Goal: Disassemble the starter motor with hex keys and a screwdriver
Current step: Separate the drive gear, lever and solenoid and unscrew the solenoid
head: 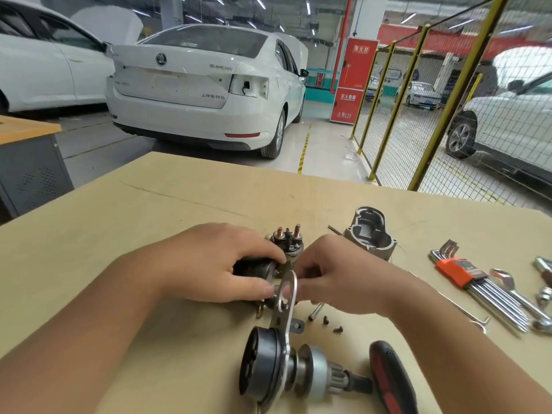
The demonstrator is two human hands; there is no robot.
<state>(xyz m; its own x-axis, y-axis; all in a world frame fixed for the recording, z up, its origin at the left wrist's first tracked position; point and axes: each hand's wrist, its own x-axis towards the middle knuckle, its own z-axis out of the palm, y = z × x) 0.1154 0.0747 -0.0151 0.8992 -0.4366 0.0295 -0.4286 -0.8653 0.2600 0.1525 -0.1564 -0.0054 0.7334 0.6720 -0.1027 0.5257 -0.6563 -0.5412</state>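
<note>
Head view, and closest in sits the drive assembly (298, 372) lying on its side on the tan table (179, 204), black round end to the left, gear and dark shaft pointing right. Just beside its shaft tip lies the screwdriver (388, 380), black-and-red handle at the bottom edge. A flat metal plate (285, 303) rises from that assembly up between the two hands. Left hand (215, 264) curls over a dark cylindrical part, thumb and fingers wrapped round it. Right hand (337, 273) meets it from the other side, fingertips bunched and pinching at the plate's upper end; what exactly sits between the fingertips cannot be told. Small dark screws (331, 324) lie loose on the table just below the right hand. Right behind the hands stands the solenoid (288, 240), two copper-coloured studs sticking up. Next to it on the right stands the grey cast housing (370, 234), open cavity facing up. Further right, the hex keys (475, 279) lie fanned in their orange holder, with a wrench (513, 291) touching them. Beyond the table, a white car (203, 85), a red cabinet (352, 82) and yellow mesh fencing (448, 100).
</note>
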